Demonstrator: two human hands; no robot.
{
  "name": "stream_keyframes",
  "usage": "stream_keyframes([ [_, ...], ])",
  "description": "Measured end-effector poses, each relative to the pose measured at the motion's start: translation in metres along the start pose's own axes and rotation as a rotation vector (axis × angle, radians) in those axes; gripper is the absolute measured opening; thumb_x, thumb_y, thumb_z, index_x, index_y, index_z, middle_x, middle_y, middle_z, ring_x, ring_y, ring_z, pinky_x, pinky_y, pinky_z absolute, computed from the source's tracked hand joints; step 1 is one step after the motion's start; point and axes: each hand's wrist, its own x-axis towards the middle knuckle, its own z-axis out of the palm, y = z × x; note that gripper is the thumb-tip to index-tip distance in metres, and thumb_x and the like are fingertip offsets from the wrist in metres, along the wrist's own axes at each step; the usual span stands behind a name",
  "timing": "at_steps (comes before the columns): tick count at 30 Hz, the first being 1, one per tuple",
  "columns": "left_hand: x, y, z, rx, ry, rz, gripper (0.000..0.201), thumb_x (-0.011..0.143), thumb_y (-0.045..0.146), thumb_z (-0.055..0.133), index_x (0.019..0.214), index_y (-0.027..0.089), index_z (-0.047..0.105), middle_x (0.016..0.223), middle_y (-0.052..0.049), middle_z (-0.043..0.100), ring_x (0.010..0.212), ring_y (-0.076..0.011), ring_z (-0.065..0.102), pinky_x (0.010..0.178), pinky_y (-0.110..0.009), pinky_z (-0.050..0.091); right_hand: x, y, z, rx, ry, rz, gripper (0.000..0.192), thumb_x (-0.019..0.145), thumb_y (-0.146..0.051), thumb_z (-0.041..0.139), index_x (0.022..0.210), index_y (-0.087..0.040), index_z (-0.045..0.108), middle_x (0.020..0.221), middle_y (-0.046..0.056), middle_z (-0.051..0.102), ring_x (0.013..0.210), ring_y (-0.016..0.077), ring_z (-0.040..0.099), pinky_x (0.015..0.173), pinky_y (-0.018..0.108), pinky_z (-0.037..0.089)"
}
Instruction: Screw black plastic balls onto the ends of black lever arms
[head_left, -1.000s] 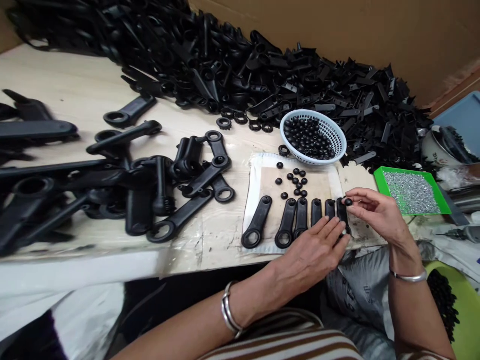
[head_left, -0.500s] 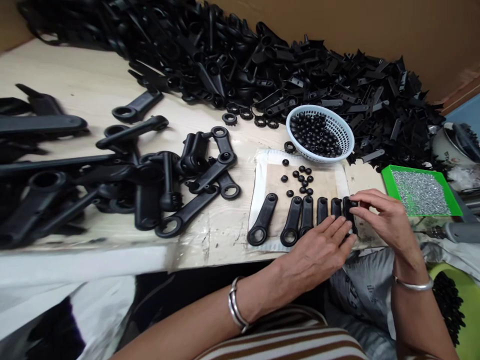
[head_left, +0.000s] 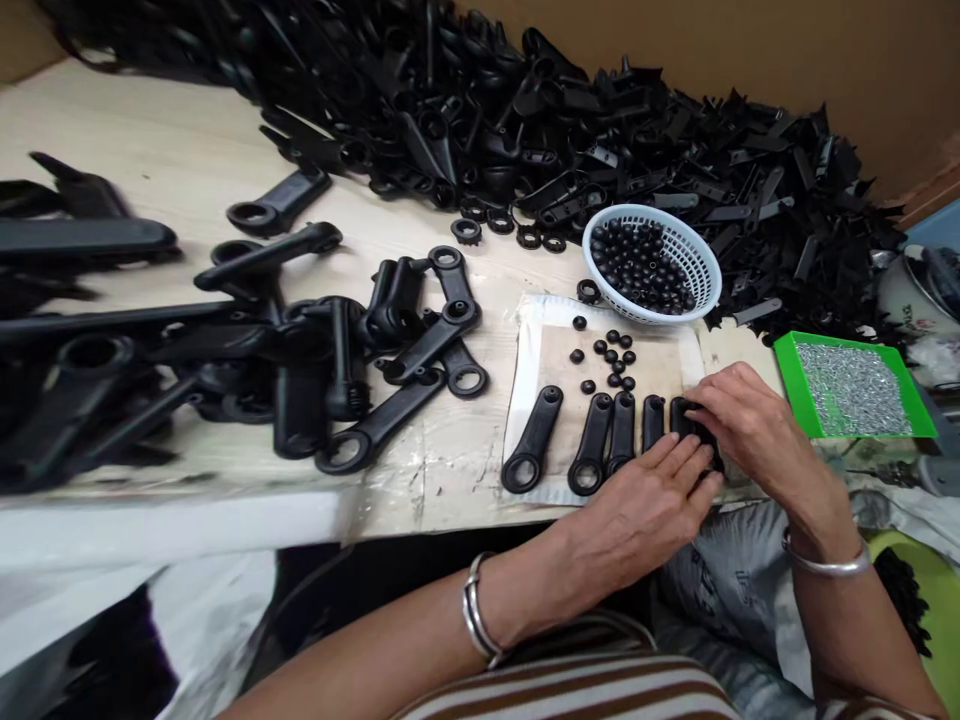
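Note:
Several black plastic handles [head_left: 592, 442] lie side by side on a white cloth pad [head_left: 525, 350] near the table's front edge. My left hand [head_left: 651, 510] rests flat, fingers spread, on the lower ends of the right-most handles. My right hand [head_left: 739, 425] presses its fingertips down on the top end of the right-most handle [head_left: 681, 412]; the small black bead it held earlier is hidden under the fingers. Loose black beads [head_left: 611, 358] sit on the pad above the handles.
A white mesh basket [head_left: 701, 262] holding black beads stands behind the pad. A green tray [head_left: 787, 372] of small metal screws is at the right. Loose black handles [head_left: 390, 350] lie at the left, and a big heap of black parts [head_left: 525, 110] lines the cardboard wall.
My right hand moved down and left from holding a bead in the air to pressing on the right-most handle's top. My left hand stayed on the handles. The view shifted slightly.

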Motion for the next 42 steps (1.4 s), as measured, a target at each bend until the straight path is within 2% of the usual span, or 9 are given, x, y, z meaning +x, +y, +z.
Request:
stream_keyframes([
  [6,0.001,-0.001,-0.005,-0.036,-0.028,-0.008,0.031,0.098,0.016,0.043,0.124,0.008,0.057,0.137,-0.019,0.056,0.131,-0.0247,0.052,0.112,-0.038,0.038,0.009,-0.008,-0.013,-0.171,-0.181,-0.064,0.016,0.085,-0.003,0.054,0.087,-0.018,0.055,0.088,0.007,0.057,0.092,0.025,0.051,0.076,0.037,0.043],
  [13,0.0,-0.001,-0.002,-0.011,0.001,0.005,0.032,0.097,0.016,0.045,0.125,0.007,0.057,0.137,-0.019,0.057,0.127,-0.0255,0.055,0.11,-0.038,0.039,0.009,0.006,-0.011,-0.157,-0.218,-0.147,0.017,0.085,-0.008,0.058,0.097,-0.019,0.057,0.1,0.009,0.061,0.102,0.0266,0.052,0.079,0.037,0.046],
  [18,0.001,-0.002,-0.003,-0.025,-0.034,0.008,0.032,0.097,0.015,0.045,0.125,0.008,0.057,0.138,-0.018,0.056,0.132,-0.0261,0.051,0.111,-0.039,0.039,0.007,0.003,-0.012,-0.153,-0.195,-0.157,0.027,0.081,-0.002,0.057,0.103,-0.018,0.057,0.105,0.011,0.061,0.111,0.0283,0.051,0.089,0.039,0.046],
  [27,0.0,-0.001,0.0,-0.017,0.005,-0.001,0.031,0.097,0.014,0.046,0.125,0.008,0.057,0.137,-0.019,0.057,0.129,-0.0248,0.054,0.11,-0.039,0.039,0.011,0.002,-0.01,-0.141,-0.195,-0.094,0.013,0.085,-0.008,0.056,0.092,-0.019,0.059,0.089,0.007,0.061,0.093,0.0246,0.053,0.076,0.035,0.045],
  [29,0.0,-0.002,0.0,-0.011,0.01,0.001,0.03,0.097,0.014,0.046,0.124,0.008,0.057,0.135,-0.018,0.058,0.128,-0.0242,0.055,0.11,-0.038,0.039,0.008,0.007,-0.011,-0.11,-0.161,-0.065,0.013,0.088,-0.015,0.059,0.1,-0.019,0.061,0.088,0.007,0.064,0.09,0.0239,0.053,0.077,0.035,0.044],
  [33,0.0,-0.002,-0.001,0.001,0.002,0.005,0.031,0.098,0.014,0.044,0.125,0.011,0.058,0.137,-0.015,0.058,0.128,-0.0227,0.055,0.111,-0.036,0.038,0.001,0.016,-0.018,-0.058,-0.032,0.002,0.032,0.091,-0.027,0.059,0.122,-0.019,0.057,0.101,0.009,0.068,0.094,0.0248,0.055,0.079,0.037,0.044],
  [35,0.0,-0.002,-0.001,0.001,0.005,0.004,0.031,0.098,0.015,0.044,0.125,0.01,0.058,0.137,-0.015,0.057,0.127,-0.0229,0.056,0.11,-0.036,0.038,0.0,0.017,-0.021,-0.019,-0.015,-0.016,0.026,0.092,-0.028,0.057,0.117,-0.021,0.06,0.105,0.009,0.069,0.097,0.0245,0.056,0.081,0.037,0.043],
  [38,0.0,-0.001,0.0,-0.005,0.012,0.0,0.031,0.097,0.015,0.045,0.125,0.009,0.057,0.136,-0.016,0.058,0.127,-0.0238,0.056,0.11,-0.037,0.038,0.004,0.014,-0.018,0.041,-0.049,-0.065,0.014,0.093,-0.023,0.056,0.104,-0.022,0.065,0.094,0.006,0.07,0.091,0.0226,0.055,0.08,0.036,0.042],
  [42,0.001,0.0,-0.001,-0.018,0.004,-0.009,0.029,0.098,0.015,0.042,0.122,0.01,0.057,0.135,-0.015,0.059,0.126,-0.0233,0.056,0.11,-0.036,0.038,0.005,0.012,-0.004,0.121,-0.026,-0.1,0.015,0.094,-0.018,0.051,0.094,-0.019,0.066,0.085,0.007,0.068,0.089,0.0226,0.053,0.073,0.034,0.042],
])
